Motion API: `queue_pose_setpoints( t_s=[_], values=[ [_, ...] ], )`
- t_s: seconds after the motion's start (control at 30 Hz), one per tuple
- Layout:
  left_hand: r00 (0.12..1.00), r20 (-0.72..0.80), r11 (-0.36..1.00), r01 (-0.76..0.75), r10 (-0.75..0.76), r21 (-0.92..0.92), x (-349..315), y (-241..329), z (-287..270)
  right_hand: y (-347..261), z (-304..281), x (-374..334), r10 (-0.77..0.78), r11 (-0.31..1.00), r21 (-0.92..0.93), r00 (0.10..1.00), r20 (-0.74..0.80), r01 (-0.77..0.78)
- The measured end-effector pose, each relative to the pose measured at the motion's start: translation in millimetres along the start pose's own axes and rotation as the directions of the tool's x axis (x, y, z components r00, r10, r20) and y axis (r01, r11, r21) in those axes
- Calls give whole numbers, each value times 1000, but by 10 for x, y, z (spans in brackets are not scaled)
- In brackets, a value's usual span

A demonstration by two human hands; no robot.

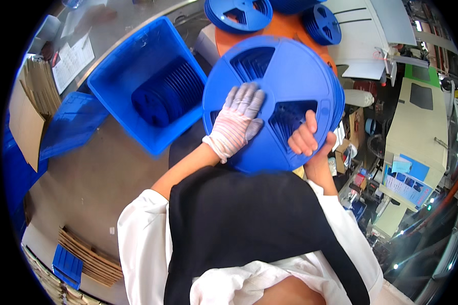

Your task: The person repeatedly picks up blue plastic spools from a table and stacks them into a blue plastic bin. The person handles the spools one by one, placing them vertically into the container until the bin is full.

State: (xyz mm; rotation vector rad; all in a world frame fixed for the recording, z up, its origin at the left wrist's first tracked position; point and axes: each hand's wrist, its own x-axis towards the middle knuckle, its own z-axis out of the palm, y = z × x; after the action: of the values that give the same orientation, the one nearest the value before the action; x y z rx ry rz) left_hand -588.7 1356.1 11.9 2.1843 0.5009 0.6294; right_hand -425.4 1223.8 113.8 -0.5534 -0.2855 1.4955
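Observation:
A stack of large blue plastic reels (290, 66) is in front of my chest, its top flange facing me with wedge-shaped windows. My left hand (237, 116), in a white glove with greyish fingers, lies flat on the top reel beside the hub, fingers stretched out. My bare right hand (310, 140) grips the stack at its right edge. Its fingers hook into a window while the thumb stays by the rim. How many reels the stack holds is hard to tell.
Left of the stack stands a blue bin (147, 46) with smaller ribbed blue reels (168, 94) inside. More blue reels (239, 14) rest on an orange surface (290, 30) beyond. Flattened cardboard (28, 119) is at far left, further cardboard (89, 256) at lower left, a beige machine (409, 132) at right.

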Motion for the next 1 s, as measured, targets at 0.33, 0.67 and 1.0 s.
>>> queue_pose_setpoints(
  t_s=[0.33,0.67,1.0],
  values=[
    [983,127,982,-148,133,115,-200,38,8,-70,-12,-8,36,997,-73,999,-16,-37],
    [981,11,938,181,-193,296,-307,-167,181,-134,64,-74,8,999,-49,998,-63,-11],
    [939,289,982,-186,187,-31,-598,187,-539,-491,-87,83,-87,976,180,977,-195,122]
  ],
)
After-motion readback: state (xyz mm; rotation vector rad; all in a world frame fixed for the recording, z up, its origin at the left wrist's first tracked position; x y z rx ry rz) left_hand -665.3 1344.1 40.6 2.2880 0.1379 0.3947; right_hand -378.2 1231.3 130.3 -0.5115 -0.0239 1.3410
